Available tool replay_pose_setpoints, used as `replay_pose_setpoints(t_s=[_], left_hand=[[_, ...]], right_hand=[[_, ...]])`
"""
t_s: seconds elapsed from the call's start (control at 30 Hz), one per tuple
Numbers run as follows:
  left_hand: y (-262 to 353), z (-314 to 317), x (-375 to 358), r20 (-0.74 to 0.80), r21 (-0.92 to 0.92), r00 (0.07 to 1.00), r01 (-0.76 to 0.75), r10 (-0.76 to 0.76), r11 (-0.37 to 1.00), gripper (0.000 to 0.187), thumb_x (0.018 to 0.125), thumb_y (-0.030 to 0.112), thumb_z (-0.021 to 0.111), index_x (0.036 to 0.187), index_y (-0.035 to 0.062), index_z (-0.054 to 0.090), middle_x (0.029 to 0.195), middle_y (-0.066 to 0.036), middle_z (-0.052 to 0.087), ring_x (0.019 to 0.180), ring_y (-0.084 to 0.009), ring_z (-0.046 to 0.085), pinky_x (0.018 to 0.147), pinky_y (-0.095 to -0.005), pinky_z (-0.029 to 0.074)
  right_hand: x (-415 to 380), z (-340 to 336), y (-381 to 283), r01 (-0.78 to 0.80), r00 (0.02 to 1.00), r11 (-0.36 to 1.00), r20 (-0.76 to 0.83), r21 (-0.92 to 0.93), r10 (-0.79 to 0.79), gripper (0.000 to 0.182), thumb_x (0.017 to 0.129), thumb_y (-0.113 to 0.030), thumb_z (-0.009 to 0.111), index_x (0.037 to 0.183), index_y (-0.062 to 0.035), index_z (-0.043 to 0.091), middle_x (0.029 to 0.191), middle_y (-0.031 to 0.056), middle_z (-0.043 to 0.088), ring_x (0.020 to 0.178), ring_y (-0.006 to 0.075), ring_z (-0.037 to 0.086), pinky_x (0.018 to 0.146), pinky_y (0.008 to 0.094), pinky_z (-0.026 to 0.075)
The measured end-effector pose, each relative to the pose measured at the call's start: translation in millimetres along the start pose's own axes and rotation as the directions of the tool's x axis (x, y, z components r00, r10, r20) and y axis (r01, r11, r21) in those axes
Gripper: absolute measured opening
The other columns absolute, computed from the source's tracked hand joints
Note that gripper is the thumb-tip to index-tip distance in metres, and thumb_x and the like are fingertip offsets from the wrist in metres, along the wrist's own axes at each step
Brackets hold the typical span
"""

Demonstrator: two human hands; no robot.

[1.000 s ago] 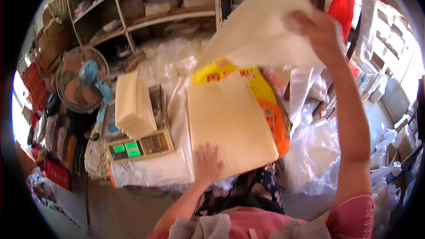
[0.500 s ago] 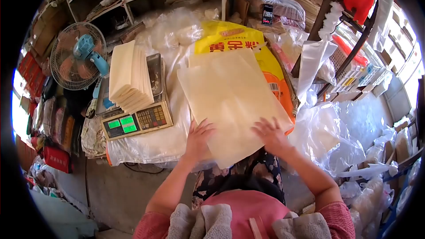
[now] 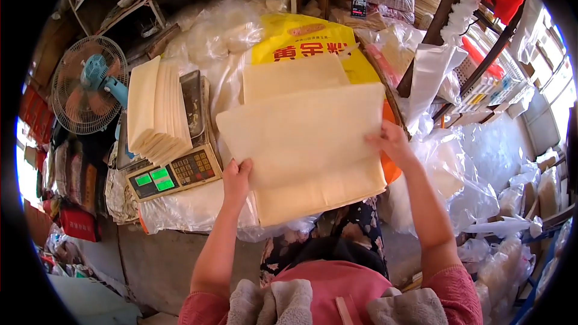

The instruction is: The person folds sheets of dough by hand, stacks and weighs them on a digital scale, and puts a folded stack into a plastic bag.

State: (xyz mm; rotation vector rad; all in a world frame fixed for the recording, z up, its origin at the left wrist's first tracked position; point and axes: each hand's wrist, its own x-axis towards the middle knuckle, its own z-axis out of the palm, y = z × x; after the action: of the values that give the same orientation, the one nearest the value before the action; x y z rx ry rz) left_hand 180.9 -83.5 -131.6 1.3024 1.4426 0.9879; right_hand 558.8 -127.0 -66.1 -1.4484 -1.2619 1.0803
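A large, thin cream-coloured sheet (image 3: pixel 307 123) spreads across the work surface in front of me, lifted and slightly curved. My left hand (image 3: pixel 237 182) pinches its left edge between thumb and fingers. On the other side, my right hand (image 3: pixel 390 143) is closed on the right edge, a little higher up. Under the lifted part, another cream layer (image 3: pixel 319 195) reaches toward my lap. Farther back, a flat cream sheet (image 3: pixel 295 75) lies partly covered. To the left, a stack of folded cream sheets (image 3: pixel 156 111) rests on a digital scale (image 3: pixel 180 171) with lit green displays.
Beneath the sheets lies a yellow and orange printed bag (image 3: pixel 361 63) on clear plastic. A fan (image 3: pixel 90 84) stands at the left beyond the scale. Plastic bags (image 3: pixel 445 174) fill the right side. A phone (image 3: pixel 359 2) leans at the back near a dark post (image 3: pixel 436 30).
My hands have gone from lying spread on the sheet to gripping its side edges. The sheet's near part is lifted away from me, showing the layer below. The view has shifted slightly.
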Motion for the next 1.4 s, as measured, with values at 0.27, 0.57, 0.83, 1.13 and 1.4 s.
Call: replay_pose_setpoints(t_s=[0.27,0.57,0.83,1.13,1.4], left_hand=[[17.1,25.9,-3.3,0.108,0.672,0.742,-0.545,0.662,0.502,0.051,0.083,0.031,0.064,0.122,0.0014,0.049,0.127,-0.02,0.045,0.117,-0.0351,0.045,0.097,-0.0452,0.037],[-9.3,48.2,-26.1,0.363,0.757,0.794,-0.556,0.487,0.342,0.064,0.082,0.046,0.06,0.13,0.0055,0.046,0.142,-0.016,0.034,0.133,-0.0344,0.029,0.106,-0.0579,0.018],[-6.5,13.6,-21.3,0.467,0.729,0.766,-0.617,0.442,0.298,0.043,0.078,0.019,0.06,0.119,0.0057,0.052,0.127,-0.015,0.048,0.124,-0.0304,0.041,0.104,-0.0516,0.026],[69.0,15.3,-42.3,0.096,0.528,0.69,-0.646,0.717,0.551,0.048,0.07,-0.002,0.065,0.116,0.0032,0.051,0.116,-0.018,0.054,0.113,-0.0299,0.052,0.096,-0.0408,0.04],[-4.0,14.4,-35.3,-0.188,-0.238,0.926,-0.366,0.328,0.9,0.077,0.08,0.011,0.069,0.14,0.0001,0.021,0.142,-0.018,0.032,0.133,-0.0298,0.031,0.109,-0.0418,0.024]], right_hand=[[68.5,49.4,36.6,-0.083,0.954,0.898,-0.295,-0.433,-0.054,0.047,0.074,-0.022,0.068,0.115,-0.0019,0.056,0.098,0.0201,0.065,0.092,0.0329,0.062,0.08,0.0383,0.048],[37.2,73.8,18.7,0.129,0.909,0.52,-0.11,-0.844,-0.403,0.051,0.087,-0.025,0.057,0.133,-0.0072,0.042,0.141,0.0167,0.036,0.128,0.0355,0.036,0.102,0.046,0.033],[27.1,87.7,69.9,0.285,0.919,0.442,0.111,-0.85,-0.378,0.046,0.093,-0.027,0.047,0.134,-0.0082,0.041,0.144,0.0188,0.029,0.135,0.0358,0.024,0.108,0.054,0.019],[-5.3,144.0,-45.1,0.55,0.833,0.484,0.409,-0.681,-0.372,0.048,0.079,-0.013,0.059,0.126,-0.0094,0.05,0.124,0.0143,0.053,0.119,0.0317,0.048,0.102,0.0509,0.034],[-46.3,80.8,-30.4,0.754,0.629,0.422,0.369,-0.503,-0.684,0.041,0.061,0.007,0.058,0.099,-0.0063,0.063,0.105,0.0093,0.062,0.104,0.0284,0.057,0.093,0.0425,0.043]])
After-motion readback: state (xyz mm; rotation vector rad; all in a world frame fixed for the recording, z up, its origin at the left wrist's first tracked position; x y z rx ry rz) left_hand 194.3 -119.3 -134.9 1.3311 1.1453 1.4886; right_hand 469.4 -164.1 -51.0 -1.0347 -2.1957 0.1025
